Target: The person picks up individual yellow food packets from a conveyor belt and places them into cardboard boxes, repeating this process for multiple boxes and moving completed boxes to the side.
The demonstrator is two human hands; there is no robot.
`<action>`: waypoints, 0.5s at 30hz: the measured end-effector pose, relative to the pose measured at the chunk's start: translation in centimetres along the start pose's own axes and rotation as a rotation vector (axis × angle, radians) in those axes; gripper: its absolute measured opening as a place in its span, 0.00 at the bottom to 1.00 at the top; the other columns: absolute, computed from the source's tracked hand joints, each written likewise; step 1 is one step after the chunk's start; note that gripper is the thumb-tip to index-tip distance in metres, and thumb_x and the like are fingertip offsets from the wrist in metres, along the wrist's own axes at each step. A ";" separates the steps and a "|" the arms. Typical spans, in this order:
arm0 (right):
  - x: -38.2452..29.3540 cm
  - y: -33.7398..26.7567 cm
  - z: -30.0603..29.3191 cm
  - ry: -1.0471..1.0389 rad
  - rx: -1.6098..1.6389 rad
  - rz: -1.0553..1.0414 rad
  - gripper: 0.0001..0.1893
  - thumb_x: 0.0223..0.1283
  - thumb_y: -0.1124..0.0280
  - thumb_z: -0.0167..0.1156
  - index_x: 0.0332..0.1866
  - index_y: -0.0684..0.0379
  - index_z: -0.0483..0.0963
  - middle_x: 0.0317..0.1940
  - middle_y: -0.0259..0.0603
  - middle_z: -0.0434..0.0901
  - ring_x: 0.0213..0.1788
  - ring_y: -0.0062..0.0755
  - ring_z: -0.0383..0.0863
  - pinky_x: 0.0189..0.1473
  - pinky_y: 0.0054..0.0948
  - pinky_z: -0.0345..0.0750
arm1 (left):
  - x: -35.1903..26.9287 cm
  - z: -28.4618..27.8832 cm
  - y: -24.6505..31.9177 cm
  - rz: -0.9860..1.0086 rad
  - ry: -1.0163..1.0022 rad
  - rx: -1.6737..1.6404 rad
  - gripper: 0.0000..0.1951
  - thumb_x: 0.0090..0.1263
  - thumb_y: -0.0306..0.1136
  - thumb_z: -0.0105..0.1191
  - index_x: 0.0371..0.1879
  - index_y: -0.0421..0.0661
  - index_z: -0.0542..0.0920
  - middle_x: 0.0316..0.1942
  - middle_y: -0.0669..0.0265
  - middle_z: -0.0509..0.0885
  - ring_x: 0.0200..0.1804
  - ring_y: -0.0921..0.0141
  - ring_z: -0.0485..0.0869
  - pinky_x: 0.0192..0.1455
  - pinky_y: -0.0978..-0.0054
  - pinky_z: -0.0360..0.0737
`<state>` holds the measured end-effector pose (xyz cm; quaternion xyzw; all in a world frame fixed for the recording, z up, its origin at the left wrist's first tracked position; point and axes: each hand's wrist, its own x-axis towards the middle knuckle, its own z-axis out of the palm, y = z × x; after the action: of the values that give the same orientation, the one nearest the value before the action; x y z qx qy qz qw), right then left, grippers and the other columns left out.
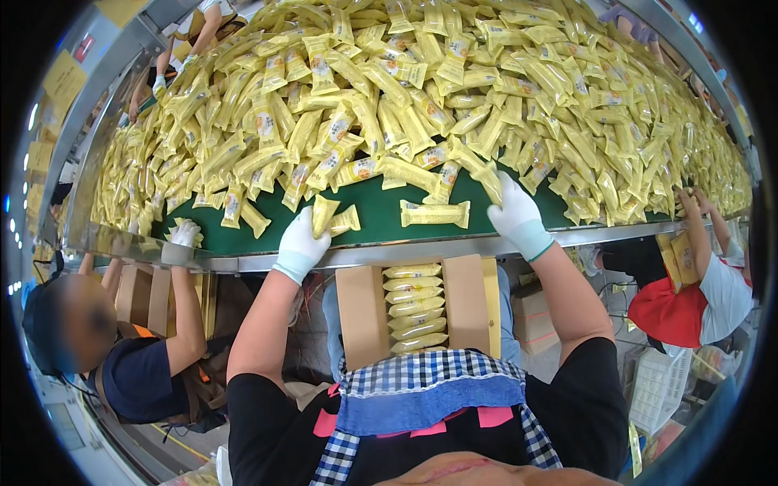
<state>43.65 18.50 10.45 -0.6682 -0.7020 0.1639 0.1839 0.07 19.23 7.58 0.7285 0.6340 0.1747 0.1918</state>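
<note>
My left hand (306, 238), in a white glove with a pale blue cuff, grips a yellow snack packet (324, 215) near the belt's front edge. Another packet (346, 221) lies right beside that hand; whether it is held too is unclear. My right hand (516, 209), gloved alike, is closed around a yellow packet (490, 182) at the foot of the heap. Between the hands a single packet (435, 214) lies flat on the green belt (383, 203). Below, against my apron, an open cardboard box (361, 316) holds a row of packets (416, 308).
A large heap of yellow packets (395, 79) covers most of the belt. Its metal rim (389, 252) runs across in front of me. A co-worker (140, 370) sits close at left, another (687, 291) at right. Cardboard boxes (535, 316) and a white plastic crate (659, 383) stand lower right.
</note>
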 end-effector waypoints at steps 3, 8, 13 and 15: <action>0.6 -4.1 0.5 0.134 0.176 -0.388 0.33 0.57 0.68 0.63 0.70 0.64 0.68 0.53 0.59 0.81 0.55 0.58 0.81 0.60 0.46 0.78 | 0.3 0.4 -0.3 -0.001 -0.028 0.026 0.26 0.66 0.43 0.66 0.55 0.39 0.73 0.43 0.45 0.85 0.49 0.45 0.83 0.52 0.51 0.81; 2.1 -4.1 5.2 -0.130 -0.271 -0.576 0.22 0.56 0.65 0.65 0.55 0.59 0.74 0.49 0.50 0.80 0.55 0.52 0.80 0.57 0.44 0.78 | 0.6 0.5 0.3 0.071 -0.157 0.126 0.34 0.68 0.57 0.64 0.59 0.39 0.73 0.53 0.44 0.82 0.57 0.45 0.79 0.61 0.54 0.77; 1.2 -1.1 2.2 -0.249 -0.258 -0.476 0.20 0.55 0.63 0.64 0.51 0.60 0.75 0.49 0.51 0.80 0.54 0.53 0.80 0.58 0.44 0.78 | -2.3 -0.4 0.1 0.148 -0.262 0.233 0.38 0.63 0.54 0.69 0.63 0.38 0.73 0.57 0.44 0.76 0.59 0.45 0.76 0.63 0.55 0.76; -0.7 -0.2 1.4 -0.235 -0.211 -0.489 0.26 0.58 0.59 0.64 0.60 0.59 0.74 0.50 0.51 0.79 0.55 0.53 0.80 0.60 0.45 0.77 | -2.8 -0.8 0.5 0.121 -0.254 0.175 0.37 0.61 0.51 0.71 0.63 0.39 0.72 0.56 0.45 0.76 0.58 0.45 0.77 0.62 0.55 0.77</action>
<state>42.82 17.78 9.27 -0.4709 -0.8720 0.1171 0.0649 -0.32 16.45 8.51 0.7954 0.5726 0.0364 0.1952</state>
